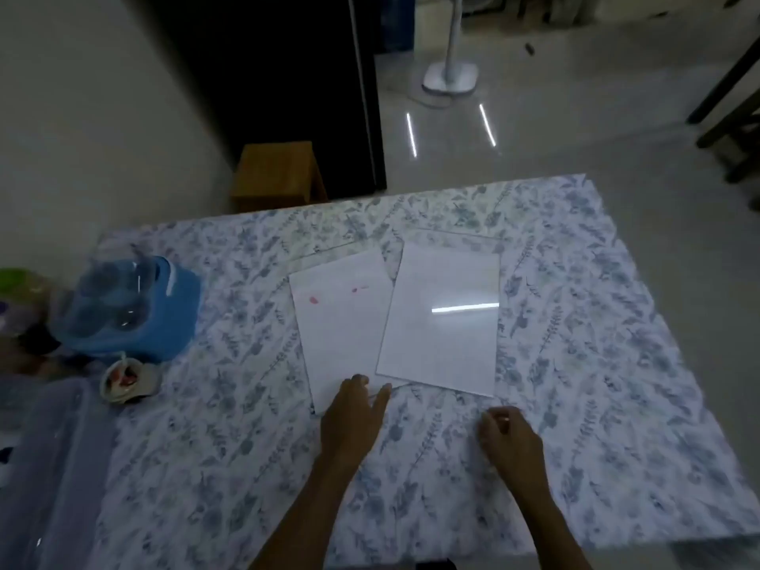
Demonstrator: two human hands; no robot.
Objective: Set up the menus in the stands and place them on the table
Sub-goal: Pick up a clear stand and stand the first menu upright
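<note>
Two flat white rectangles lie side by side in the middle of the table [617,364], which has a floral cloth. The left one [341,327] is a matte white sheet with a few pink marks. The right one [442,314] is glossy, reflects a ceiling light, and overlaps the left sheet's right edge. My left hand [355,417] rests flat with fingers spread on the near edge of the left sheet. My right hand [508,440] hovers over the cloth just below the glossy piece, fingers curled, nothing visible in it.
A blue tray of clear cups [127,310] stands at the table's left, with a small white cup [125,380] in front of it and a clear plastic box [45,466] at the near left. A wooden stool [279,174] and a fan base [450,78] stand beyond the table.
</note>
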